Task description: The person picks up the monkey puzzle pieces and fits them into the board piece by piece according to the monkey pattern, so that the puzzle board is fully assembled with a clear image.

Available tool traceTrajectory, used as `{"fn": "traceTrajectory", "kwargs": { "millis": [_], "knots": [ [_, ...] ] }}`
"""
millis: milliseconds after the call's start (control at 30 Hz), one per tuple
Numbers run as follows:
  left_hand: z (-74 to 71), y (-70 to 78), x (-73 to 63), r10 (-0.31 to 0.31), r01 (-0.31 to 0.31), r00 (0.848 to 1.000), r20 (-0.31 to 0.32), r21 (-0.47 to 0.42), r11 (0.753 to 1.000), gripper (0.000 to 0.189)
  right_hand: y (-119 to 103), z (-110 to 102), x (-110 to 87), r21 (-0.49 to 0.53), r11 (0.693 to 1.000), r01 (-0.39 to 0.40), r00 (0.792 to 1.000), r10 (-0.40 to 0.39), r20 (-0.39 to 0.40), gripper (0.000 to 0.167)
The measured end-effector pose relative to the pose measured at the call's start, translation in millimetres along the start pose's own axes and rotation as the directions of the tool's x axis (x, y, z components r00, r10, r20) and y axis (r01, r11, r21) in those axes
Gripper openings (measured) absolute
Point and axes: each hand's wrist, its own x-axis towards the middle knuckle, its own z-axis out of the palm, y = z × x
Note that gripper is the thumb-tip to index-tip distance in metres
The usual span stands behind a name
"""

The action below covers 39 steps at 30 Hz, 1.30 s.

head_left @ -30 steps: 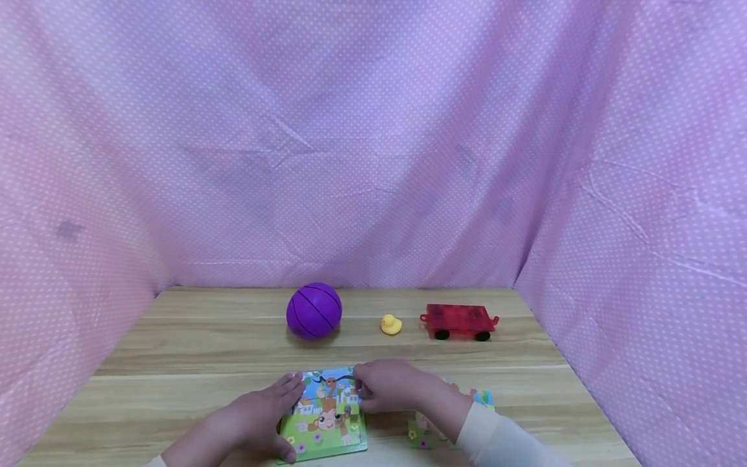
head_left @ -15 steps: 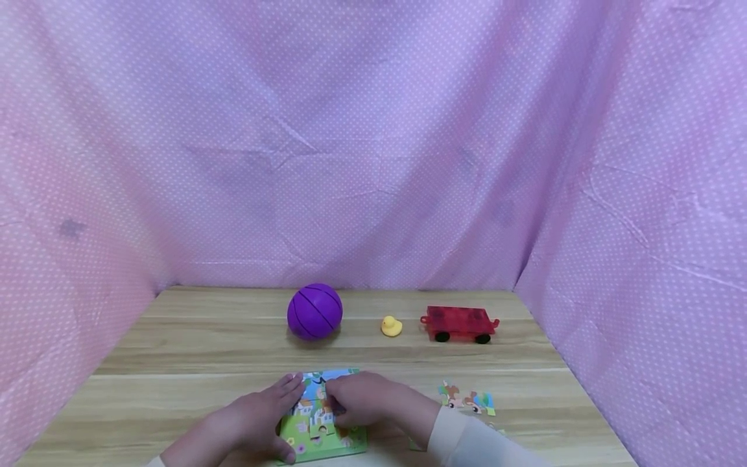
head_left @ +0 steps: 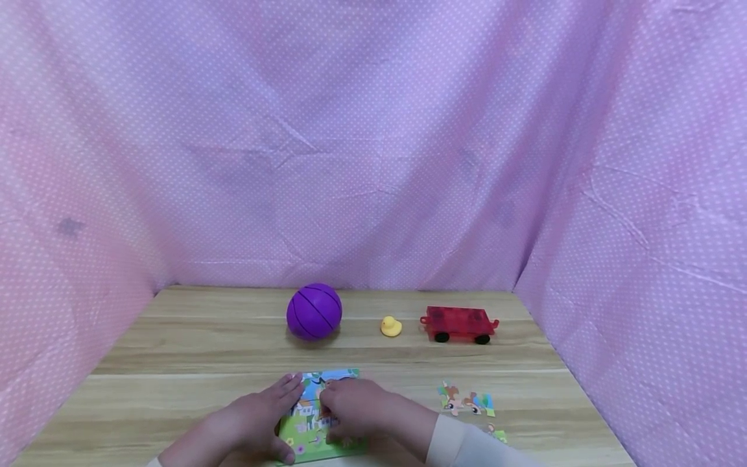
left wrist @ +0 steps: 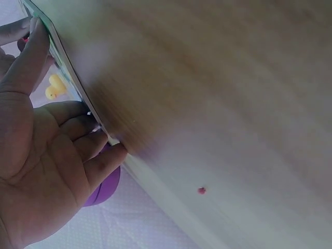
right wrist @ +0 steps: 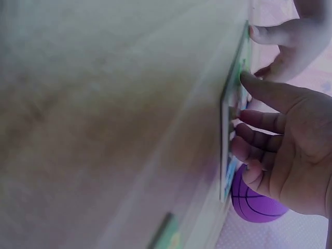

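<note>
A square jigsaw puzzle board with a cartoon picture of a monkey, houses and flowers lies at the table's front. My left hand rests along its left edge, fingers stretched toward the far corner and thumb at the near corner. In the left wrist view, the left fingertips touch the board's rim. My right hand is over the middle of the board and pinches a puzzle piece, mostly hidden beneath it. In the right wrist view the right thumb and forefinger stand apart at the board's surface, other fingers curled.
Several loose puzzle pieces lie right of the board, partly behind the right forearm. Farther back stand a purple ball, a yellow toy duck and a red toy wagon. A pink dotted cloth surrounds the table.
The right hand has moved left from the board's right edge to its middle, bringing a puzzle piece with it, and come slightly nearer. The left hand has stayed in place.
</note>
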Motion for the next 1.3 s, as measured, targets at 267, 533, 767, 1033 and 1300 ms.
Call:
{"fn": "traceTrajectory", "kwargs": {
  "millis": [267, 533, 767, 1033, 1300],
  "knots": [
    [0.2, -2.7, -0.9, 0.039, -0.038, 0.999, -0.024, 0.021, 0.999, 0.114, -8.8, 7.0, 7.0, -0.028, 0.999, 0.034, 0.998, -0.035, -0.055, 0.027],
    [0.7, -4.0, -2.3, 0.053, -0.052, 0.998, -0.025, 0.040, 0.998, 0.112, -16.7, 11.0, 17.0, -0.077, 0.997, 0.030, 0.997, -0.035, -0.067, 0.026],
    [1.6, -4.7, -4.3, 0.078, -0.075, 0.995, -0.055, 0.059, 0.995, 0.111, -17.2, 11.4, 20.8, -0.079, 0.997, 0.019, 0.993, -0.028, -0.117, 0.023],
    [4.6, -5.6, -2.9, 0.076, -0.071, 0.995, -0.056, 0.097, 0.993, 0.110, -11.1, 15.6, 24.1, -0.046, 0.999, -0.005, 0.989, -0.002, -0.146, 0.031],
    [0.8, -8.7, -1.6, 0.066, -0.066, 0.997, -0.042, 0.001, 0.998, 0.090, -11.8, 12.9, 26.9, -0.031, 0.999, -0.015, 0.992, 0.011, -0.123, 0.035]
  ]
}}
